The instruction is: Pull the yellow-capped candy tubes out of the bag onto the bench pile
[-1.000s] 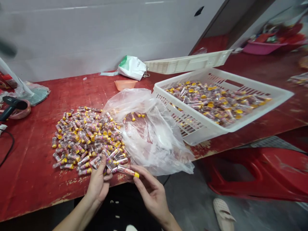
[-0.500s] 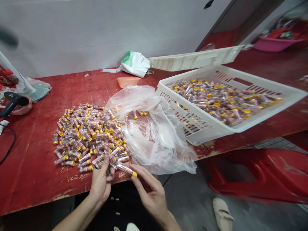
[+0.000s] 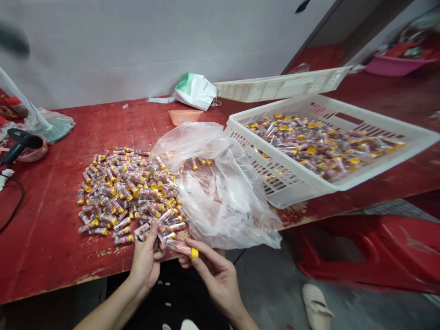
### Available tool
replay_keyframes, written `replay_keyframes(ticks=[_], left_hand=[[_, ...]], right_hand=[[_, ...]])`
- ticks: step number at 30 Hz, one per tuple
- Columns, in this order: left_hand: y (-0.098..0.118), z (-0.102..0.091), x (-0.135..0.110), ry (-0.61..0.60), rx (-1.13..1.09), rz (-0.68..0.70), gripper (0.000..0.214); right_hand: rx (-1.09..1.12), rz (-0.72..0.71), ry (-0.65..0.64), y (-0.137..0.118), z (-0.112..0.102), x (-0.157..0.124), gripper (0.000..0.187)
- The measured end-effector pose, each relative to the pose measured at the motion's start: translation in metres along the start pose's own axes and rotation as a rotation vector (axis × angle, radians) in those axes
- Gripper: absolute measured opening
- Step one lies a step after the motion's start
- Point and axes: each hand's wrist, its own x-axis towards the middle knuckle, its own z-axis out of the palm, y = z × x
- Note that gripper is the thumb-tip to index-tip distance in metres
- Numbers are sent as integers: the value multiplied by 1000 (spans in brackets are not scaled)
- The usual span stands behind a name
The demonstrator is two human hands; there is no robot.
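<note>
My left hand (image 3: 146,261) is closed at the table's front edge, thumb pressed on a small printed sheet of labels (image 3: 142,232). A purple-and-clear wrapped piece also shows by its fingers, partly hidden. My right hand (image 3: 216,275) pinches a clear tube with a yellow cap (image 3: 179,247) at its capped end. Pinkish grains show inside this tube, which lies tilted between both hands. Just beyond them spreads a pile of small yellow-capped tubes (image 3: 123,188) on the red table (image 3: 44,229). A clear plastic bag (image 3: 233,201) sits right of the pile with a few tubes in it.
On the right stands a white plastic crate (image 3: 287,160) full of similar tubes. Behind are another crate (image 3: 275,87), an orange tray (image 3: 184,117) and a white-green bag (image 3: 195,90). A hair dryer (image 3: 20,141) lies left; a red stool (image 3: 395,247) stands lower right.
The yellow-capped tube has turned and dropped slightly, and its grains show more plainly. My right fingers have shifted under it. The left hand still holds the label sheet.
</note>
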Motion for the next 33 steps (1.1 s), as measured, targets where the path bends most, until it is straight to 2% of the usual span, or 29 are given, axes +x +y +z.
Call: replay_keyframes(ticks=[3,5,7,9,11,13,15,20,26,29,31,33], left_hand=[[0,0,-4,-30,31,-2,52],[0,1,-7,-44,62,12,53],[0,2,-10,-60,88,37,54],[-1,1,-11,-81,116,60,53],[-4,-2,-12,-99,148,72,52],[-8,-5,-13,-113,181,62,50],[-12,-9,-13,-122,211,40,49],[-15,-12,-12,-87,231,41,51],[-5,-17,8,-58,279,79,54],[13,-33,31,39,364,202,56],[31,-49,50,84,502,279,60],[52,-65,67,181,590,358,64]], right_hand=[[-100,-89,49,4,-1,-1,31],[-230,-201,67,6,-4,-1,36],[-354,-305,9,5,-7,-2,42],[-415,-350,-97,4,-7,-1,46],[-423,-351,-114,4,-3,0,50],[-420,-348,-43,7,3,4,50],[-410,-347,13,11,10,9,44],[-336,-367,60,20,21,23,33],[-343,-328,18,31,27,37,31],[-423,-305,16,39,12,55,35],[-490,-286,90,45,-9,78,34],[-560,-269,176,50,-33,112,33]])
